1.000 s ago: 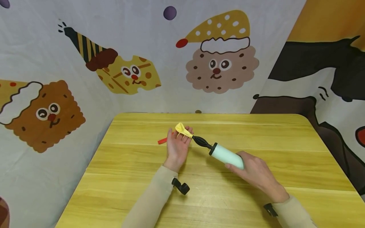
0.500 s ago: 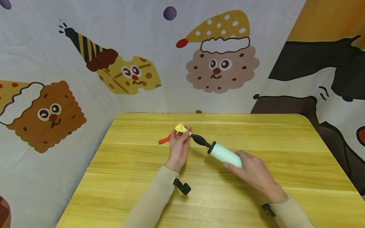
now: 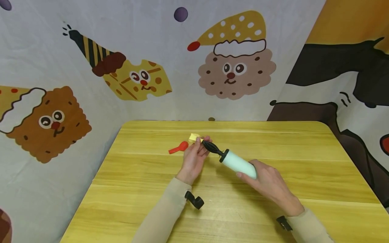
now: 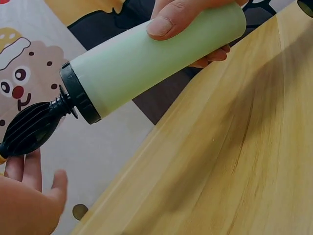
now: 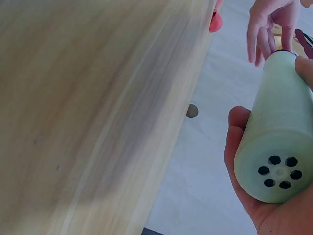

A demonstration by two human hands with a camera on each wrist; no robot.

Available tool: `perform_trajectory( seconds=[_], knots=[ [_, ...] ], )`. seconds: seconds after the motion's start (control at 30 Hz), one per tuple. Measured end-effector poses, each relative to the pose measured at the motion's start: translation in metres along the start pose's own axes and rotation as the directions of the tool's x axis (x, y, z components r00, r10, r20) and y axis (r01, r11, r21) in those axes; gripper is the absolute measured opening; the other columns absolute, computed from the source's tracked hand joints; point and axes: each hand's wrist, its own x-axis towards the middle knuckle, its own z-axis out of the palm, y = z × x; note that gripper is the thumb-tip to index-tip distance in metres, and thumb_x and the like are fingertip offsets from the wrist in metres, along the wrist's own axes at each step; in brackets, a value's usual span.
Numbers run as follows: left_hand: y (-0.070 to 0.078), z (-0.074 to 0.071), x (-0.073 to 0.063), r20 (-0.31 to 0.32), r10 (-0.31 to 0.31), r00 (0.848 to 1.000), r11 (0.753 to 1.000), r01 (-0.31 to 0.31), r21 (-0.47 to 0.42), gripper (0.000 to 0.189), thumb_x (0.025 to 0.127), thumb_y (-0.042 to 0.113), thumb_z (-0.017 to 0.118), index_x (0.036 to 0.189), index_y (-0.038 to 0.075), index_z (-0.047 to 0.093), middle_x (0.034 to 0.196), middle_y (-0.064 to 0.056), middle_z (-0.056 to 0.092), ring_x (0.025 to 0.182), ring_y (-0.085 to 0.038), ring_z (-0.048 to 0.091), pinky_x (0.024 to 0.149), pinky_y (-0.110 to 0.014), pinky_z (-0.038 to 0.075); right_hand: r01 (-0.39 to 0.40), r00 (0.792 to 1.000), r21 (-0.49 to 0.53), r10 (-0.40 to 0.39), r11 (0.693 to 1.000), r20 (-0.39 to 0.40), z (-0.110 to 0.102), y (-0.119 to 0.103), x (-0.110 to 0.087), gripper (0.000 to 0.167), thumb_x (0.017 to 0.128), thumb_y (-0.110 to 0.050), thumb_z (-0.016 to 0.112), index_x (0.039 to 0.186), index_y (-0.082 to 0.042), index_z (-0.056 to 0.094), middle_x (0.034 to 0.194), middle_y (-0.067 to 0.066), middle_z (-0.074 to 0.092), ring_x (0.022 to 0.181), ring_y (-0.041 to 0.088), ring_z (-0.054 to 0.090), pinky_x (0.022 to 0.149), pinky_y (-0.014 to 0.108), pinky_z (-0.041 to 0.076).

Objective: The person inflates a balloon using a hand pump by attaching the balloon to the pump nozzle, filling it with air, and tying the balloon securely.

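My right hand (image 3: 273, 184) grips the pale mint body of a balloon hand pump (image 3: 238, 163) above the table. The right wrist view shows its round end with several holes, fingers wrapped about the barrel. Pointing up and left, the pump's black ribbed nozzle (image 3: 211, 147) meets a limp yellow balloon (image 3: 194, 137). My left hand (image 3: 192, 160) pinches the balloon's neck at the nozzle tip, thumb on top. The fingers partly cover the neck, so how far it sits on the nozzle is hidden. A flat red balloon (image 3: 183, 146) lies just left of the left hand.
The light wooden table (image 3: 136, 202) runs under both hands. A cloth backdrop (image 3: 182, 104) with cartoon figures stands behind and beside it. Each wrist carries a black camera mount, such as the left mount (image 3: 194, 200).
The left hand went from an open palm under the yellow balloon to a thumb pinch on its neck, shifting slightly right. The pump moved slightly left. More of the red balloon now shows.
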Motion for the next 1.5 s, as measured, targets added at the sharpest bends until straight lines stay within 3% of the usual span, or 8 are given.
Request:
perform_trajectory(
  seconds=[0.33,0.43,0.6,0.77,0.97,1.17,1.33,1.5],
  knots=[
    [0.000,-0.003,-0.004,0.196,-0.086,0.977,0.982,0.116,-0.151,0.057,0.111,0.050,0.034,0.146,0.007,0.049,0.144,-0.006,0.061,0.139,-0.024,0.050,0.118,-0.044,0.036,-0.030,0.999,0.001,0.030,1.000,-0.015,-0.002,-0.002,0.002,0.061,0.089,-0.053,0.078,0.115,0.002,0.067,0.088,0.009,0.069,0.066,0.015,0.058,0.054,0.033,0.050],
    [-0.001,-0.001,-0.004,0.190,-0.062,0.980,0.984,0.092,-0.150,0.052,0.112,0.047,0.037,0.142,0.007,0.048,0.147,-0.008,0.058,0.141,-0.025,0.048,0.118,-0.042,0.036,-0.032,0.999,-0.007,0.032,0.999,-0.011,-0.002,-0.004,0.002,0.061,0.089,-0.054,0.077,0.115,0.001,0.067,0.088,0.009,0.069,0.067,0.016,0.058,0.055,0.034,0.050],
    [-0.003,0.003,-0.003,0.129,0.039,0.991,0.999,-0.035,-0.034,0.033,0.111,0.040,0.042,0.118,0.010,0.053,0.138,-0.012,0.065,0.132,-0.028,0.059,0.111,-0.041,0.041,-0.040,0.999,-0.013,0.040,0.999,0.008,-0.002,-0.009,0.003,0.062,0.089,-0.056,0.077,0.115,0.000,0.067,0.089,0.008,0.069,0.068,0.016,0.059,0.056,0.035,0.050],
    [-0.003,0.005,-0.004,0.107,0.113,0.988,0.992,-0.117,0.038,0.030,0.113,0.032,0.041,0.129,0.009,0.052,0.126,-0.009,0.069,0.121,-0.028,0.066,0.107,-0.042,0.044,-0.032,0.999,-0.020,0.032,0.999,0.017,-0.001,-0.014,0.005,0.064,0.090,-0.056,0.076,0.117,0.001,0.066,0.090,0.009,0.070,0.069,0.017,0.061,0.057,0.036,0.051],
    [-0.003,0.003,-0.005,0.178,0.086,0.980,0.993,-0.070,-0.093,0.048,0.113,0.045,0.029,0.138,0.010,0.050,0.135,-0.006,0.061,0.129,-0.027,0.058,0.107,-0.039,0.041,-0.021,1.000,-0.022,0.021,1.000,0.002,0.003,-0.016,0.009,0.062,0.090,-0.055,0.076,0.115,0.001,0.067,0.088,0.010,0.069,0.066,0.017,0.059,0.055,0.034,0.050],
    [0.000,0.000,-0.007,0.242,0.072,0.968,0.962,-0.003,-0.273,0.055,0.111,0.056,0.026,0.139,0.016,0.049,0.152,-0.004,0.052,0.137,-0.028,0.050,0.106,-0.042,0.034,-0.016,1.000,-0.008,0.016,1.000,-0.010,0.006,-0.017,0.011,0.060,0.089,-0.053,0.077,0.113,0.001,0.066,0.085,0.009,0.068,0.063,0.015,0.057,0.053,0.032,0.048],
    [0.001,0.002,-0.006,0.213,0.062,0.975,0.960,0.000,-0.279,0.037,0.112,0.048,0.034,0.128,0.021,0.052,0.151,0.000,0.053,0.137,-0.026,0.050,0.101,-0.041,0.033,-0.012,1.000,-0.001,0.012,1.000,-0.008,0.008,-0.018,0.014,0.060,0.090,-0.054,0.076,0.113,0.000,0.066,0.085,0.008,0.068,0.063,0.015,0.057,0.052,0.032,0.048],
    [0.002,0.005,-0.002,0.138,0.069,0.988,0.981,-0.042,-0.191,0.026,0.113,0.037,0.037,0.121,0.017,0.052,0.139,-0.004,0.059,0.133,-0.028,0.054,0.104,-0.041,0.038,-0.008,1.000,-0.021,0.008,1.000,-0.008,0.009,-0.019,0.016,0.060,0.090,-0.053,0.077,0.113,0.001,0.066,0.085,0.009,0.068,0.062,0.015,0.057,0.050,0.031,0.047]
  ],
)
